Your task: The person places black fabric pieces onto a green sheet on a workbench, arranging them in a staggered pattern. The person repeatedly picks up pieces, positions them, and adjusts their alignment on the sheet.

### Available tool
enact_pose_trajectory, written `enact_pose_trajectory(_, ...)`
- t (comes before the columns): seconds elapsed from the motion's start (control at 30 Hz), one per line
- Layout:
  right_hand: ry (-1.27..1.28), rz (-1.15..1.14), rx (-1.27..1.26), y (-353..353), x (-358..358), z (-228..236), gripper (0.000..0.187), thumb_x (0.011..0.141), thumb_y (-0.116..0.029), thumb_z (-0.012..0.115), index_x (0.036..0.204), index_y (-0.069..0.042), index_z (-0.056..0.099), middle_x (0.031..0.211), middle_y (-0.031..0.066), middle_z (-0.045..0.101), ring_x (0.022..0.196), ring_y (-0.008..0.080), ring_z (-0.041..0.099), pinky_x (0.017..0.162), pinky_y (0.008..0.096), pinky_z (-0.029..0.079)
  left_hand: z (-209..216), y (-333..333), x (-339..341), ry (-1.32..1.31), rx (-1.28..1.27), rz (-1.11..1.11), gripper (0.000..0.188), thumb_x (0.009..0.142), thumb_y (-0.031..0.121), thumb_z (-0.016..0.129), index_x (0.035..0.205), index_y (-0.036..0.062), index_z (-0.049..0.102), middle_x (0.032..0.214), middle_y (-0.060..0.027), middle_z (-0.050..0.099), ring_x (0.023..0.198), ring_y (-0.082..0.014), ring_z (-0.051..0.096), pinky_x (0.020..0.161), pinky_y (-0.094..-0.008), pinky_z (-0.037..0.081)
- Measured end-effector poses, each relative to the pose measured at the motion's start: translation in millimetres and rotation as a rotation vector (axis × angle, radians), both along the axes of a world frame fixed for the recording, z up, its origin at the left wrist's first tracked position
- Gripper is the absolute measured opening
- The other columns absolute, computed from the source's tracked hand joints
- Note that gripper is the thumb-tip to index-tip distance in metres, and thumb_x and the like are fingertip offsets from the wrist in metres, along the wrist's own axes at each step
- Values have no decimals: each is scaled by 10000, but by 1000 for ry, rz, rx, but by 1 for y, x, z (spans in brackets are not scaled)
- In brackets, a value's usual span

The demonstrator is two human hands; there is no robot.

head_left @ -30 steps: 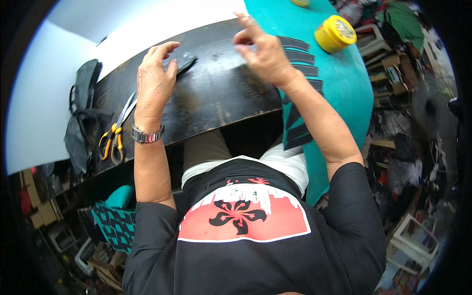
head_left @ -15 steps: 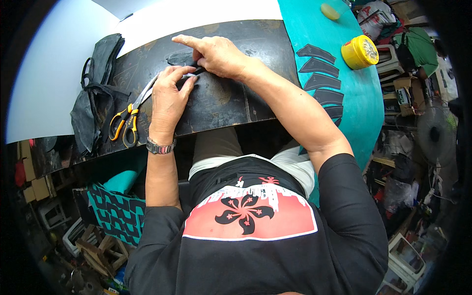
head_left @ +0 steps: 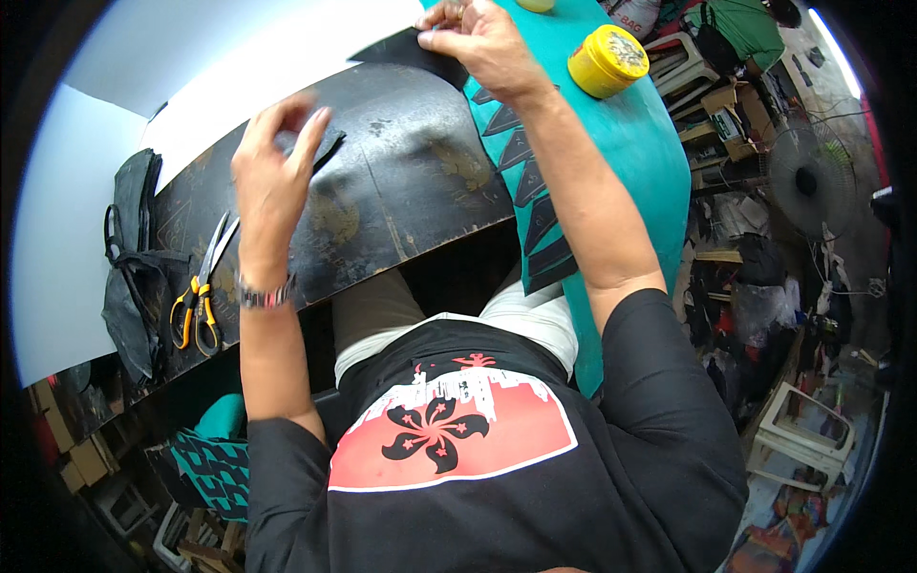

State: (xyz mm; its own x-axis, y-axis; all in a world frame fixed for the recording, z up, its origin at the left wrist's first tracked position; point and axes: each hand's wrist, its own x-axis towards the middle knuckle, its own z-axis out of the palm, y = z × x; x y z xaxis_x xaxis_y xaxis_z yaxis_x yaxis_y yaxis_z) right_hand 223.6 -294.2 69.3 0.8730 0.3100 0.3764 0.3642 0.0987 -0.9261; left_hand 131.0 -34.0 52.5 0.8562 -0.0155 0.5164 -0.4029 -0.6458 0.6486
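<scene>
My right hand (head_left: 485,50) is raised over the far edge of the dark worktable (head_left: 382,215), pinching a thin black curved piece of sheet material (head_left: 409,55) between thumb and fingers. The piece reaches left across the white surface behind. Above the table's left part is my left hand (head_left: 272,162), thumb and fingers apart, slightly blurred. A small black strip (head_left: 330,151) shows just beside its thumb, partly hidden. Left of my left wrist lie scissors (head_left: 201,291) with orange and black handles, blades apart.
Several black cut pieces (head_left: 530,181) lie in a row on a teal sheet (head_left: 640,162) at the right, with a yellow tub (head_left: 607,61) beyond. A black bundle with straps (head_left: 134,258) lies at the table's left end. A fan (head_left: 807,177) stands far right.
My right hand has moved away and to the right, lifting the black piece off the table. My left hand's fingers have spread from their pinch. The whole view has shifted and turned.
</scene>
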Motion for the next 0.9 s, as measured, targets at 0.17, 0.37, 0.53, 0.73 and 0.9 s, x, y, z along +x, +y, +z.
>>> enact_pose_trajectory(0.17,97,106,-227,-50,-13,2,760,849,13,664,1545,-129,394,959,17,589,804,76,532,710,221,449,-9,-80,64,277,-108,-443,407,897,387,771,1117,45,760,953,-108,765,879,-177,708,827,-334,550)
enact_pose_trajectory(0.37,221,7,-262,-116,11,-17,881,820,-25,740,1590,-178,340,968,32,608,785,66,576,661,216,472,-34,-135,109,449,-196,-437,340,912,333,763,1093,46,776,921,-99,771,833,-141,688,789,-303,536)
enact_pose_trajectory(0.53,214,-201,-229,-144,34,-37,922,742,42,752,1559,-206,403,882,25,623,739,76,607,619,230,493,-48,-156,130,581,-218,-419,325,966,259,710,1199,34,741,1038,-81,757,956,-136,667,897,-284,513)
enact_pose_trajectory(0.73,39,-522,-475,-141,49,-75,914,732,78,704,1553,-188,403,805,48,596,717,154,605,697,300,526,-54,-160,146,526,-11,-331,392,914,161,758,1280,39,687,1003,-112,764,901,-155,715,815,-285,550)
enact_pose_trajectory(0.9,90,-474,-474,-147,58,-86,957,726,76,706,1578,-176,351,820,46,590,716,149,592,678,293,518,-58,-158,147,485,-39,-287,475,865,109,797,1314,51,652,947,-110,764,881,-163,735,774,-279,561)
